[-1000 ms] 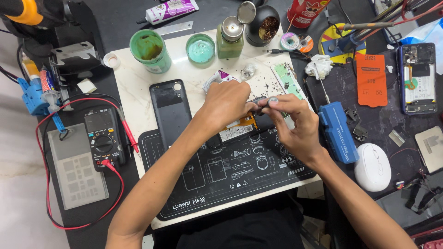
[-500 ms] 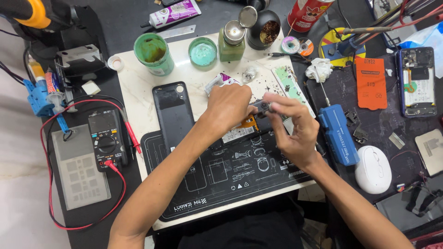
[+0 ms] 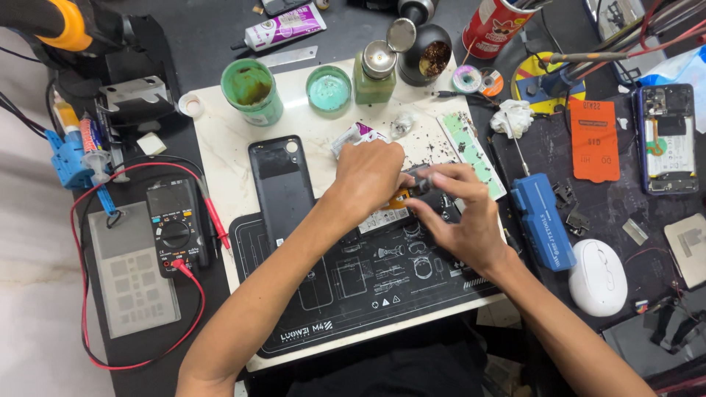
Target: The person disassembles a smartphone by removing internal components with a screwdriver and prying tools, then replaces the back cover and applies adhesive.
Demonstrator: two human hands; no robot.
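**Head view: two hands pinch a small part over a black mat**

Head camera looks straight down at a cluttered repair bench. Both forearms reach in from the bottom edge and meet above the upper right part of the black mat (image 3: 346,294), which lies on a pale slab (image 3: 220,140).

The left hand (image 3: 371,176) is curled, knuckles up, with its fingertips closed on a small part (image 3: 412,187) that shows an orange bit and a dark grey bit. The right hand (image 3: 463,220) comes in from the right; its thumb and forefinger are pinched on the same part from the other side, the other fingers bent beneath. How the part is shaped cannot be told, since the fingers hide most of it. It sits between the two hands, just over the mat's top edge.

A black phone back (image 3: 281,187) lies face down just left of the left hand, partly on the mat. Beyond the hands stand a green cup (image 3: 254,92), a shallow teal dish (image 3: 328,90) and a pump bottle (image 3: 376,73). A pale green strip (image 3: 471,143) with dark specks lies right of the hands.

A blue box (image 3: 543,231) lies right of the right wrist, with a white mouse (image 3: 598,278) beside it. At far left a multimeter (image 3: 174,228) rests with red leads looped around a grey stencil plate (image 3: 136,276).
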